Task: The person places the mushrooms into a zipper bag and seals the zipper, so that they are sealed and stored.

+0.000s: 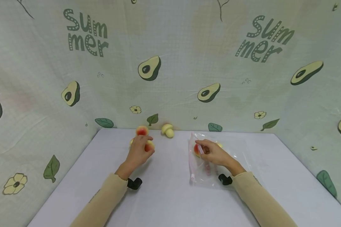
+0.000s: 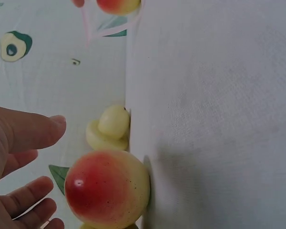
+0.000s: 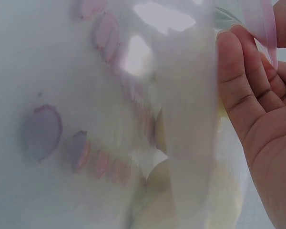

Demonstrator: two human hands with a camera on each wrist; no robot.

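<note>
My left hand (image 1: 137, 152) hovers over a red-and-yellow peach (image 1: 150, 146). In the left wrist view its thumb and fingers are spread, apart from the peach (image 2: 107, 188). Another peach (image 1: 142, 130) sits just behind, and a yellowish thing (image 1: 131, 142) is mostly hidden by the hand. On the right, my right hand (image 1: 214, 153) pinches the pink-edged opening of a clear zip bag (image 1: 194, 171). Inside this bag are a red-yellow peach (image 1: 197, 150) and something pale yellow (image 1: 219, 145). Pinkish printed marks show on the bag (image 3: 109, 95) in the right wrist view.
A pale yellow mushroom-shaped piece (image 1: 168, 130) lies at the table's back edge, between the hands. The white table (image 1: 164, 195) meets a printed cloth backdrop (image 1: 176, 72) at the back and sides.
</note>
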